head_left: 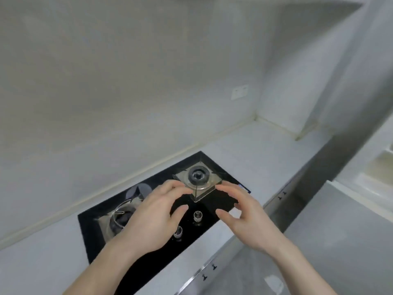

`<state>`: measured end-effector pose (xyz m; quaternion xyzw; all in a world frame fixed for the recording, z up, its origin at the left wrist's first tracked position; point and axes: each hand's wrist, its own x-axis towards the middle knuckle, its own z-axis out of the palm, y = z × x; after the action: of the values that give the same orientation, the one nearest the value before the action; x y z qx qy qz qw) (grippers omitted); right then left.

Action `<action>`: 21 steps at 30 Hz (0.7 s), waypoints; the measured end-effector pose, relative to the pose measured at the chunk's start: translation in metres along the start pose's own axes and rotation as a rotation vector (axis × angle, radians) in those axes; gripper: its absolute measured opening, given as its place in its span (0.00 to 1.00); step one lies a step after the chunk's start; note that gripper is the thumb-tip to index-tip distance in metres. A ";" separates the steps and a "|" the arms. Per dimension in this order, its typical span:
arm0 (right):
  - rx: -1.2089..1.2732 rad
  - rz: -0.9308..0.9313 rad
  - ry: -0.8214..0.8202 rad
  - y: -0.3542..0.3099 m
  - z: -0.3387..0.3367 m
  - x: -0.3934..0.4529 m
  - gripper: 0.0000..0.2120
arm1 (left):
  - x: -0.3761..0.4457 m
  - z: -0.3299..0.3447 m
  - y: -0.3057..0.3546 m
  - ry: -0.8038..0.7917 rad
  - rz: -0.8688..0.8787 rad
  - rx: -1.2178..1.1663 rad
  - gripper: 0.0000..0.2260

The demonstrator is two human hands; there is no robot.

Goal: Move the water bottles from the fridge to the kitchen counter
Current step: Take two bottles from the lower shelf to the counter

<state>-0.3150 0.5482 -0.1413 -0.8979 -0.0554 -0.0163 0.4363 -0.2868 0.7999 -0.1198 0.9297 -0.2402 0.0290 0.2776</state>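
My left hand [153, 213] and my right hand [244, 218] hover side by side over the black gas hob [214, 167], both empty with fingers spread and curled. The pale kitchen counter [261, 150] runs from the lower left to the back right corner. No water bottle is in view. At the right edge a white fridge [374, 167] shows only in part, with shelves visible inside.
The hob has two burners [198, 177] and two metal knobs [197, 216]. A wall socket [239, 92] sits on the backsplash. A tall grey panel [319, 167] stands between counter and fridge. Grey floor [340, 241] lies at the lower right.
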 end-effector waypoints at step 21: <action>-0.150 0.463 0.673 0.103 -0.188 -0.080 0.24 | 0.238 0.131 0.172 -0.380 0.670 -0.140 0.15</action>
<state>-0.3788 0.3300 -0.1117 -0.8605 0.2952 -0.2142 0.3556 -0.1665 0.5021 -0.0994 0.7673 -0.5791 -0.0710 0.2662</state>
